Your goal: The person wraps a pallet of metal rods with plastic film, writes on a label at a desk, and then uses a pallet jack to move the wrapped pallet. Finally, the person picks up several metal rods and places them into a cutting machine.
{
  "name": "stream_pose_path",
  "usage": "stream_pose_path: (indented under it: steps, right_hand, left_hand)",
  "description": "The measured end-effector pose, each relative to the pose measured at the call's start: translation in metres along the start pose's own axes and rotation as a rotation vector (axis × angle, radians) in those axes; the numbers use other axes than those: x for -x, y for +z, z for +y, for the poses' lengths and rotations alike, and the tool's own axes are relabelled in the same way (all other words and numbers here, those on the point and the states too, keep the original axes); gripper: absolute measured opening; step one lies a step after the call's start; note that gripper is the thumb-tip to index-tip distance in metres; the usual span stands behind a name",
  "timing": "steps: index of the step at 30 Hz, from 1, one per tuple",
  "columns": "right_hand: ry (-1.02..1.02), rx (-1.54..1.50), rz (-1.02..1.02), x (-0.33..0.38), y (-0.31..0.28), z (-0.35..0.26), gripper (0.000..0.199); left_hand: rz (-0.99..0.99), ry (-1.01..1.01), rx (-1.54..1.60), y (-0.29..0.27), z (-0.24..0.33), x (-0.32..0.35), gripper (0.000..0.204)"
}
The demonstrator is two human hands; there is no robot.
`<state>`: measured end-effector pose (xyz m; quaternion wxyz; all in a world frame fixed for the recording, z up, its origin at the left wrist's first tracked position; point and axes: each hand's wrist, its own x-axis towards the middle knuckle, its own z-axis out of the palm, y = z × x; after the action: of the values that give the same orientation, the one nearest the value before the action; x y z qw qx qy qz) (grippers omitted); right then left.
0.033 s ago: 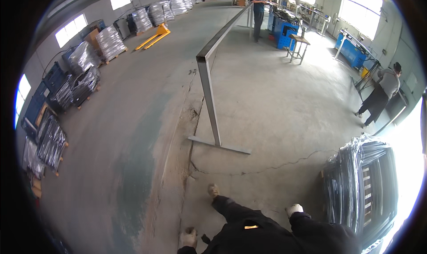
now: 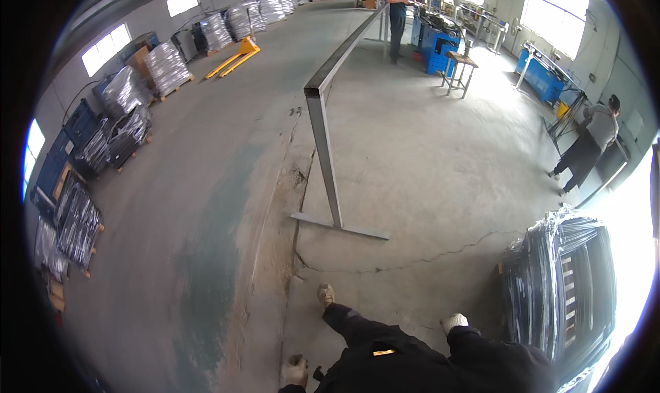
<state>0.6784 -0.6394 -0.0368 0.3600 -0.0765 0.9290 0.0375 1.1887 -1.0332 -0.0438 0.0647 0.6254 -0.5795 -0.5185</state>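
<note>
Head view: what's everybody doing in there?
The camera wearer's left hand is curled, but I can't tell if it holds anything. Their gloved right hand is apart from the wrapped stack. A metal rail stands ahead. Farther off, one person stands by a blue machine, another person at the right.

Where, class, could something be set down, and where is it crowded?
Grey concrete floor lies bare between the grey metal rail and the black plastic-wrapped load at right, and left of the rail towards the silvery wrapped stacks. A smaller gap separates the white-gloved right hand from that load. Crowded: pale left wall; around the blue machines.
</note>
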Motion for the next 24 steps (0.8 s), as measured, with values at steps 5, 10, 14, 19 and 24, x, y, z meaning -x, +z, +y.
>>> stream_pose_path:
  steps: [5, 10, 14, 19, 24]
  right_hand:
    - [-0.119, -0.004, -0.041, -0.084, -0.029, -0.233, 0.054]
    - [-0.535, -0.260, 0.021, -0.125, -0.105, -0.540, 0.040]
    - [-0.690, -0.589, 0.001, -0.088, -0.194, -0.756, 0.045]
    - [-0.828, -0.515, 0.056, -0.062, -0.259, -0.912, 0.046]
    - [-0.500, -0.626, 0.185, -0.142, -0.224, -0.933, 0.030]
  left_hand:
    - [-0.144, -0.067, -0.259, -0.047, 0.008, -0.135, 0.034]
    - [-0.146, -0.033, -0.284, -0.129, 0.111, -0.280, 0.031]
    - [-0.180, 0.064, -0.251, -0.165, 0.227, -0.401, 0.030]
    - [-0.303, 0.211, -0.335, -0.210, 0.338, -0.556, 0.029]
    - [-0.423, 0.325, -0.528, -0.309, 0.417, -0.716, 0.029]
